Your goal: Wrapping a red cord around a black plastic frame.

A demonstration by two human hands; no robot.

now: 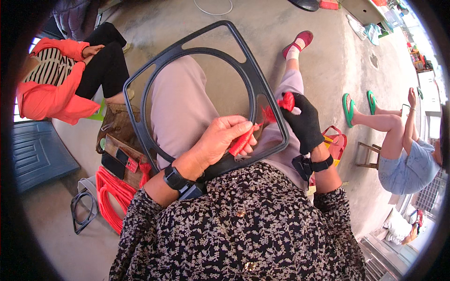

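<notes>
A black plastic frame [238, 40], with rounded corners and a round ring inside it, lies tilted across my lap. My left hand [213, 140] is bare and closed over the frame's lower part. Its fingers pinch a tightly wound bundle of red cord [241, 143]. On the frame's right side, my right hand [302, 124] wears a black fingerless glove and is closed around a red cord hank [286, 101]. Loose red strands spread from this hank toward the left hand. Some of the right fingers are hidden behind the red cord.
At my left, a wooden stool [136, 159] carries a dark phone [112, 165], near coiled red cord [112, 196] and a smaller black frame [84, 210]. One person in a coral jacket [47, 105] sits left; another in green flip-flops [348, 110] sits right. A red-yellow bag [338, 143] stands beside me.
</notes>
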